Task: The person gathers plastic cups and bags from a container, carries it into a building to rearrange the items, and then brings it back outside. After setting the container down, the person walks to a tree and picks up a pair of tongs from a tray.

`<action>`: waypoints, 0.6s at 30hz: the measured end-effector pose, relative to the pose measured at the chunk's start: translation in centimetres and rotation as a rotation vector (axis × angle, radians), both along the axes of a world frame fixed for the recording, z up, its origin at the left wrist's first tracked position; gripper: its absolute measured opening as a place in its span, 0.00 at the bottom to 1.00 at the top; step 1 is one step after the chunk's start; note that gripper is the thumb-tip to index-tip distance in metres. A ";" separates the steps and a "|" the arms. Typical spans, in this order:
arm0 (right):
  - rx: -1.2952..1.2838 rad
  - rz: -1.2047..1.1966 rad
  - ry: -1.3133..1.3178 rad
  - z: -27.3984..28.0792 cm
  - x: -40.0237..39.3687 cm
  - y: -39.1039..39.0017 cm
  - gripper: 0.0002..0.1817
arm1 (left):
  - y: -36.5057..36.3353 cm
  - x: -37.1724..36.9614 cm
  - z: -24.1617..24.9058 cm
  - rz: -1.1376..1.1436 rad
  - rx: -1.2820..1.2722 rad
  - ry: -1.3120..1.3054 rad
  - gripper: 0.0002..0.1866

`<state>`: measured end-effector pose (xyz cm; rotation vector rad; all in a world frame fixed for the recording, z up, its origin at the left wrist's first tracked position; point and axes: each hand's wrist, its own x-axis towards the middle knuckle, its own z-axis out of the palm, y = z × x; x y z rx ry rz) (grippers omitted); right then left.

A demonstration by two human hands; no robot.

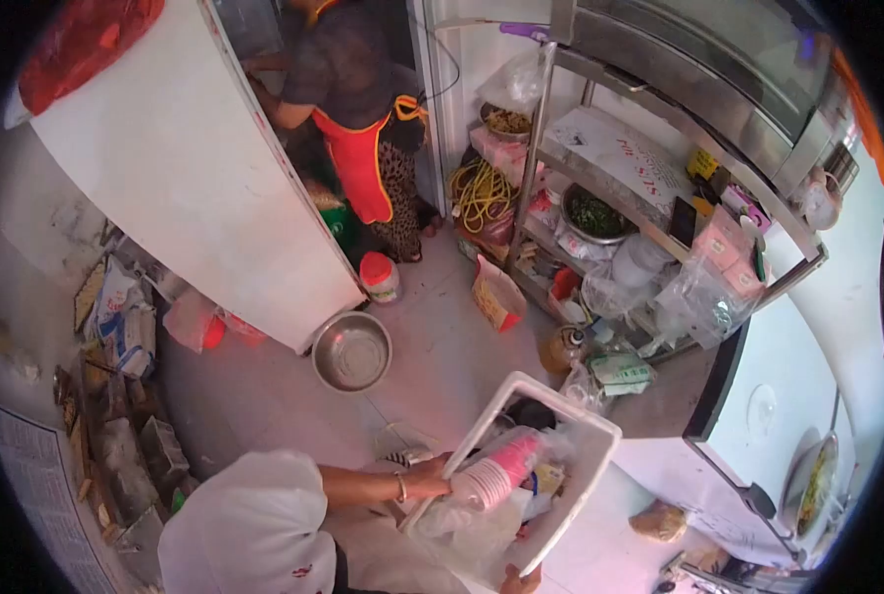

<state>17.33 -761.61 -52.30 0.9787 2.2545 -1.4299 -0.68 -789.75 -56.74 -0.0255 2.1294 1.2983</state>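
A white foam box [573, 426] is tilted in front of me. Inside it lie a stack of pink and white cups [496, 473], clear plastic bags [472, 530] and a dark round item [531, 414]. My left hand [427, 480], with a bracelet at the wrist, is closed on the box's left rim, right beside the end of the cup stack. At the box's near lower corner, my right hand [521, 580] grips the edge, partly cut off by the frame.
Another person [348, 109] in a red apron stands at the doorway beyond a white panel [195, 158]. A metal basin [352, 352], a red-lidded tub [379, 277] and an opened carton [498, 295] are on the floor. A loaded metal shelf [650, 188] and a white freezer [769, 396] line the right.
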 end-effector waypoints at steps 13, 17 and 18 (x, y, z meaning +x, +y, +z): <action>-0.566 -0.165 0.002 -3.2 -13.4 5.5 0.27 | -8.0 -3.6 3.6 0.937 0.138 -0.465 0.29; -0.470 -0.050 -0.100 -8.4 -19.0 1.4 0.27 | -14.6 -8.3 1.4 0.971 0.144 -0.467 0.26; -0.459 -0.031 -0.113 -9.4 -20.8 -0.3 0.27 | -15.9 -10.0 1.5 0.981 0.136 -0.466 0.25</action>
